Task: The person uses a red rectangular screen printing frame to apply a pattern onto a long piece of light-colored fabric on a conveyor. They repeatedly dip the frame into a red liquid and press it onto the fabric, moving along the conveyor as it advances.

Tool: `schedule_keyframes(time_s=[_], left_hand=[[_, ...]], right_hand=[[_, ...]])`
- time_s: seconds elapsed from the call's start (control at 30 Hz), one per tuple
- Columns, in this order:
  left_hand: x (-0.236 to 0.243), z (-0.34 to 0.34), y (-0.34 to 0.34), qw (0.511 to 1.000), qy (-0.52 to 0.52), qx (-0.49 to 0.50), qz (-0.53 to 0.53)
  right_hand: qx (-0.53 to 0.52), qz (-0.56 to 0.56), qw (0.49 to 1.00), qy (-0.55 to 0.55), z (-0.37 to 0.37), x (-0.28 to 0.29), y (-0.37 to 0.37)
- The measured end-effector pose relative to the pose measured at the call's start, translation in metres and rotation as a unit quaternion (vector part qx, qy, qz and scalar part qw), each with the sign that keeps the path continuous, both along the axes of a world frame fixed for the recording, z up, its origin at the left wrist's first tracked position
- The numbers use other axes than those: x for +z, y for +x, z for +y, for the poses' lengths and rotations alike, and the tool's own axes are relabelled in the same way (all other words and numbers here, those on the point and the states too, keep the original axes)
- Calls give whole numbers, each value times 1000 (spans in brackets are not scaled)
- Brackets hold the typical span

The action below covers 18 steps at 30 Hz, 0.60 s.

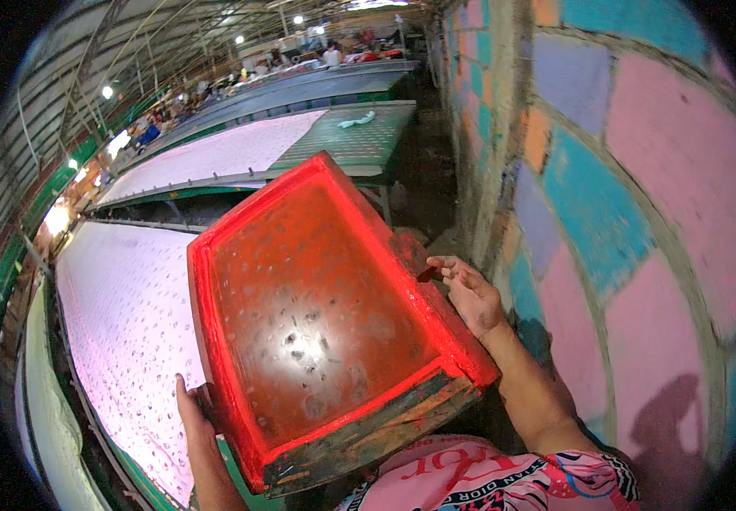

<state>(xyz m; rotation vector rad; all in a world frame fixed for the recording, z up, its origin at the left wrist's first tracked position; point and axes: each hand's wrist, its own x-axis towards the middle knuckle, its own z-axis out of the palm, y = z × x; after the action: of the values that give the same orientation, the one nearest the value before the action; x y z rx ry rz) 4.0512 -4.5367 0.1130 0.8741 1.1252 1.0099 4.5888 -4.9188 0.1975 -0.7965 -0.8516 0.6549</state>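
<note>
A screen printing frame [325, 281] is held tilted before my body, with bright red borders around a brownish-red mesh. Dark spots and a glare show on the mesh, and the near wooden side is dark and paint-stained. My left hand [193, 417] grips the frame's left side by a dark block, its thumb raised and the other fingers mostly hidden. On the right side, the bent fingers of my right hand [473, 294] close at a dark handle [426, 273].
A long printing table [129, 332] covered with spotted pale fabric runs along the left. Beyond stand another table with pale fabric [223, 153] and a green end [342, 140]. A painted block wall [589, 196] rises close on the right. A person [332, 56] is far back.
</note>
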Motion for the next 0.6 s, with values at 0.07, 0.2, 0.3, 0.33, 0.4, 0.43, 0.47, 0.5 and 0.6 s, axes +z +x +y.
schedule_keyframes(time_s=[0.07, 0.2, 0.3, 0.33, 0.4, 0.43, 0.47, 0.5, 0.6], left_hand=[[7, 10, 41, 1000, -17, -2, -1], [12, 31, 109, 993, -42, 113, 12], [-3, 52, 149, 990, -44, 136, -11], [-10, 62, 169, 992, -49, 117, -21], [-18, 85, 202, 994, -58, 83, -47], [-17, 100, 219, 992, -63, 110, -20], [-22, 109, 240, 990, -75, 122, -20], [-26, 118, 262, 987, -87, 134, -20], [-27, 142, 302, 979, -64, 194, 21]], right_hand=[[10, -25, 1000, -4, 38, 7, 47], [69, 4, 997, -23, 121, -1, 125], [109, 4, 993, -37, 179, -8, 170], [127, 9, 991, -44, 197, -7, 194], [139, 18, 988, -58, 244, -11, 238], [144, 26, 987, -66, 265, -12, 257], [150, 20, 986, -65, 285, -8, 280], [157, 13, 986, -64, 304, -3, 302], [180, 27, 981, -61, 363, -10, 351]])
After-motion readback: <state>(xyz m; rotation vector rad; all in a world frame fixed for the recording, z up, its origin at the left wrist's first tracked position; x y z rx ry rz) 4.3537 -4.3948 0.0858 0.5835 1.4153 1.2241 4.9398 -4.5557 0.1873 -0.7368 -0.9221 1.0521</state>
